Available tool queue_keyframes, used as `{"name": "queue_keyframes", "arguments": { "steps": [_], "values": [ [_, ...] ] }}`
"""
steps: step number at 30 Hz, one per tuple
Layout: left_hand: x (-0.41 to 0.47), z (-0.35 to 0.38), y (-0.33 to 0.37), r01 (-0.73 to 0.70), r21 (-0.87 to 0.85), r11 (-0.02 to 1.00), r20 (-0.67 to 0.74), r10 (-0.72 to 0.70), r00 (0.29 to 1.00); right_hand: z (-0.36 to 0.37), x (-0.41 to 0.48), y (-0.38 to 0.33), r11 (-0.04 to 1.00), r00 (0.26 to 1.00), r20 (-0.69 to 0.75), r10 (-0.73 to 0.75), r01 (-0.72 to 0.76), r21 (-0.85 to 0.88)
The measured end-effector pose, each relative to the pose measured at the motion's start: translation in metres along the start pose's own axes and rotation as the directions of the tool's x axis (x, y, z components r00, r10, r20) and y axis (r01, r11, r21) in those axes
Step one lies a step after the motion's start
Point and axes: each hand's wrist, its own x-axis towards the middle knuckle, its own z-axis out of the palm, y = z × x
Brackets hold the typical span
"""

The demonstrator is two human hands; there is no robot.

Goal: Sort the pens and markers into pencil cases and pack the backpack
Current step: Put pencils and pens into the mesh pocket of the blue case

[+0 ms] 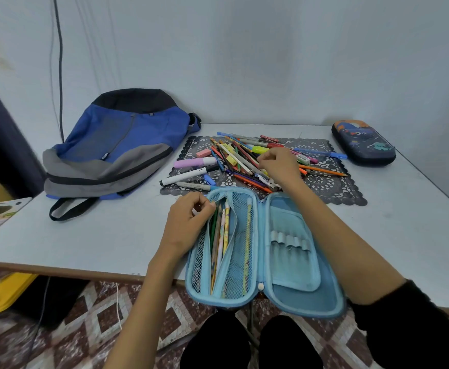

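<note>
— Hands?
— Pinching the lip of the mesh pocket (234,235) with left hand (188,219), keeping it agape. Curling right hand (279,166) down onto the pile of pens and markers (239,155); cannot tell whether anything is pinched.
— Around them?
— Between the forearms, open pencil case (292,262), with pencils (219,235) tucked beside the left fingertips. Under the right hand, lace mat (332,187). Well out past it, closed second case (363,142). Beyond the left hand, backpack (116,145), lying flat.
— Risks?
— Could release the lip early and jam an incoming pen against the mesh. Could drag tangled neighbours off the pile and set them rolling. Could tip the open case, seemingly overhanging the near table (84,241) edge.
— Hidden?
— Right fingertips, behind the knuckles. Lip or zip pull in the left pinch: too small to tell. Backpack opening: not visible.
</note>
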Motion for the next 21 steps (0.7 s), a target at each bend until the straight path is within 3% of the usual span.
{"name": "queue_keyframes", "arguments": {
  "steps": [4,21],
  "values": [
    [0.000,0.000,-0.001,0.006,-0.005,1.000,0.004,-0.006,1.000,0.005,0.007,0.014,0.977,0.999,-0.037,0.014,-0.021,-0.214],
    [0.000,0.001,-0.002,0.005,-0.010,1.000,0.015,-0.005,1.000,0.010,0.015,0.018,0.927,0.995,-0.092,0.042,-0.073,-0.369]
  ]
}}
